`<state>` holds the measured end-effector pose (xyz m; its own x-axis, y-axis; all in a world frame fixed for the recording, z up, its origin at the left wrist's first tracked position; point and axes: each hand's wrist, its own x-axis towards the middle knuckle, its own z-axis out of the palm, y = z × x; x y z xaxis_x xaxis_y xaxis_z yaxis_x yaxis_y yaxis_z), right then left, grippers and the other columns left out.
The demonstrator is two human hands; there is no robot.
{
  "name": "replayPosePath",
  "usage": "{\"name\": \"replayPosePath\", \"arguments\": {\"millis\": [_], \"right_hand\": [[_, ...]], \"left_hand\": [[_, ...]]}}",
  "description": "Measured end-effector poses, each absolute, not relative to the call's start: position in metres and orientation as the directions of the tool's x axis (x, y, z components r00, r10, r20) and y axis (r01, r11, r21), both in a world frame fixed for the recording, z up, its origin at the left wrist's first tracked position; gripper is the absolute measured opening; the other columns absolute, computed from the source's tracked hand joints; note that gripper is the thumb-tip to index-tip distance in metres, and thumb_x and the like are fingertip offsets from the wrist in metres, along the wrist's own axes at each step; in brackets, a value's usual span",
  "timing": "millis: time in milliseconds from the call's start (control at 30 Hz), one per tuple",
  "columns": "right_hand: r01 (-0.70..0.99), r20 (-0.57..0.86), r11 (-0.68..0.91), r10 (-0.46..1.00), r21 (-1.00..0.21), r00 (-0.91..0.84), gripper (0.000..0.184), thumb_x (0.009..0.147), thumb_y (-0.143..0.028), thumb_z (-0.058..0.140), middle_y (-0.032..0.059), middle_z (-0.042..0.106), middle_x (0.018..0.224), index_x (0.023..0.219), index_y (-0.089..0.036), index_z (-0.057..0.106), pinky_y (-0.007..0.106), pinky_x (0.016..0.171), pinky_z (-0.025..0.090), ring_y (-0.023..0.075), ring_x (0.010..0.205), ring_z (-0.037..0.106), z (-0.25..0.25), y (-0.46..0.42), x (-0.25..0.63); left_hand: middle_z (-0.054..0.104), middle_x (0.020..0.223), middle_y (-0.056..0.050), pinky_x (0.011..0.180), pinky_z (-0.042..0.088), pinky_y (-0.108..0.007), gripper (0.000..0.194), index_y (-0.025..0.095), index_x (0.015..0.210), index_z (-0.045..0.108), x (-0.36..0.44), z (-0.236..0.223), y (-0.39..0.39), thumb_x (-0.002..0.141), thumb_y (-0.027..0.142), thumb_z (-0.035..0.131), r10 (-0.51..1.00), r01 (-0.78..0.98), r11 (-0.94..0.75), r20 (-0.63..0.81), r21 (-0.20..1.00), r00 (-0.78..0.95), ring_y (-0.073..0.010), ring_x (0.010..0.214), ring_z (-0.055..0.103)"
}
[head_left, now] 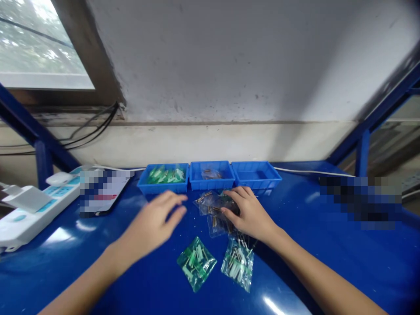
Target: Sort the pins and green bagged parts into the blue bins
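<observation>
My left hand (157, 216) hovers over the table's left-middle, slightly blurred. Its thumb and fingers are apart with nothing between them. Farther right, my right hand (251, 212) reaches onto a pile of clear plastic bags holding thin brass-coloured pieces. Its fingers and thumb curl around a clear plastic bag (210, 202) at the top; part of the pile is hidden under the palm. Another such bag (215, 225) lies below. Nearer me are a green-tinted bag (197, 264) of pale plugs and screws, and a similar bag (238, 264) to its right.
Three blue bins stand along the wall: the left bin (164, 189) contains green bags, the middle bin (212, 184) a clear bag, and the right bin (257, 183) shows its bare floor. A white power strip (26, 225) lies left on the blue table (147, 288).
</observation>
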<state>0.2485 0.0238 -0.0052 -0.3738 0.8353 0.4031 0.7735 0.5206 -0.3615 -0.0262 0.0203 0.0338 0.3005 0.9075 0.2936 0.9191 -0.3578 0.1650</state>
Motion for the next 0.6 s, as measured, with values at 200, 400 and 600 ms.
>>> {"name": "replayPosePath", "arguments": {"millis": [200, 400, 600], "right_hand": [[0.853, 0.357, 0.418, 0.884, -0.313, -0.302, 0.032, 0.086, -0.030, 0.051, 0.0120, 0.056, 0.098, 0.113, -0.015, 0.060, 0.043, 0.081, 0.046, 0.0245, 0.090, 0.053, -0.017, 0.035, 0.254], [0.899, 0.422, 0.419, 0.843, -0.129, -0.333, 0.020, 0.088, -0.021, 0.048, 0.0077, 0.060, 0.081, 0.091, -0.019, 0.067, 0.032, 0.069, 0.046, 0.0209, 0.078, 0.056, -0.010, 0.039, 0.254], [0.714, 0.718, 0.626, 0.649, -0.314, -0.253, 0.015, 0.089, -0.018, 0.048, 0.0040, 0.064, 0.071, 0.093, -0.016, 0.062, 0.026, 0.060, 0.044, 0.0144, 0.064, 0.059, -0.001, 0.016, 0.240]], "left_hand": [[0.055, 0.117, -0.004, 0.089, 0.044, -0.040, 0.040, 0.032, 0.123, 0.052, 0.003, 0.007, -0.033, 0.085, 0.043, 0.053, 0.728, 0.642, -0.645, 0.075, 0.415, 0.682, -0.0243, 0.106, 0.051], [0.053, 0.118, -0.007, 0.088, 0.041, -0.044, 0.030, 0.029, 0.118, 0.056, 0.007, 0.002, -0.032, 0.091, 0.034, 0.045, 0.800, 0.680, -0.587, 0.185, 0.439, 0.571, -0.0270, 0.108, 0.046], [0.061, 0.090, -0.007, 0.068, 0.042, -0.030, 0.042, 0.023, 0.108, 0.061, 0.013, 0.013, -0.038, 0.091, 0.051, 0.034, 0.893, 0.383, -0.096, -0.091, 0.919, 0.441, -0.0190, 0.080, 0.054]]}}
